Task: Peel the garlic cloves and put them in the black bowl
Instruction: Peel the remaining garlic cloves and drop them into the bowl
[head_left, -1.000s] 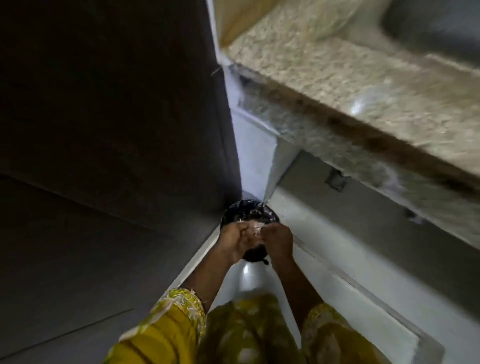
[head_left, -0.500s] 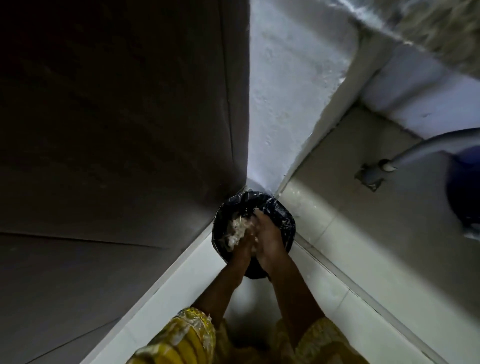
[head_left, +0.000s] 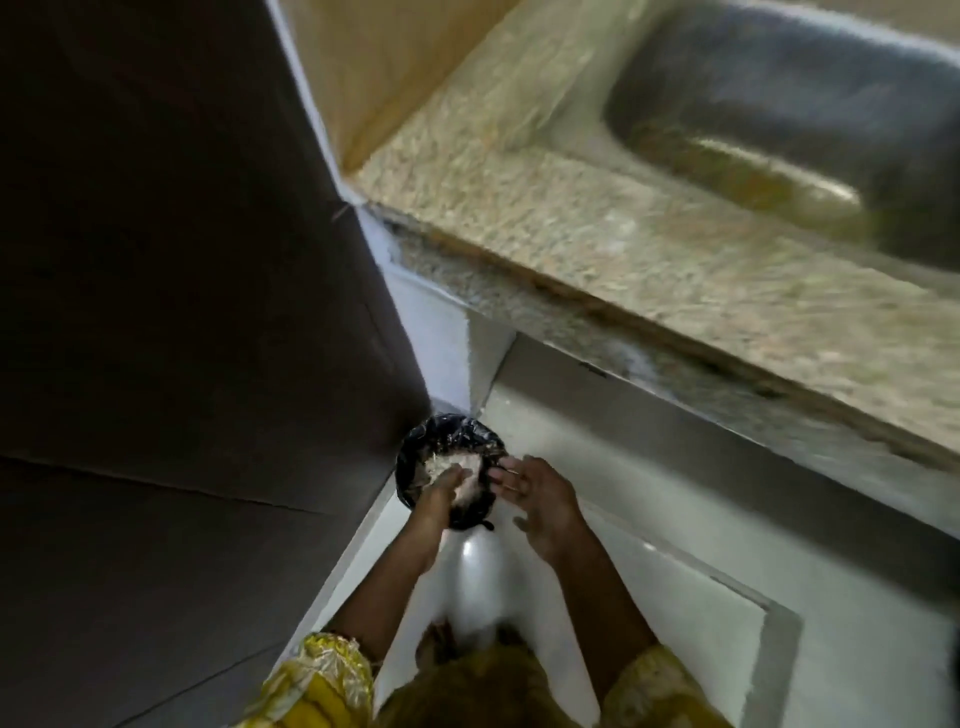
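Note:
A small bin lined with a black bag (head_left: 451, 434) stands on the floor in the corner, and a pale heap of garlic skins (head_left: 441, 465) lies inside it. My left hand (head_left: 440, 491) hovers over the bin's near edge with its fingers stretched toward the skins and holds nothing that I can make out. Just right of the bin, my right hand (head_left: 540, 506) is held with fingers spread and empty. Neither garlic cloves nor the black bowl appear in this view.
A dark panel (head_left: 182, 260) rises on the left of the bin. A speckled granite counter (head_left: 623, 249) with a steel sink (head_left: 779, 104) overhangs on the right. White floor tiles (head_left: 675, 597) spread below, with my feet (head_left: 441, 644) near the bottom.
My hands, pressed together over the bin before, have come apart. The right hand has moved to the right, off the bin. The view has swung up to take in the counter and sink.

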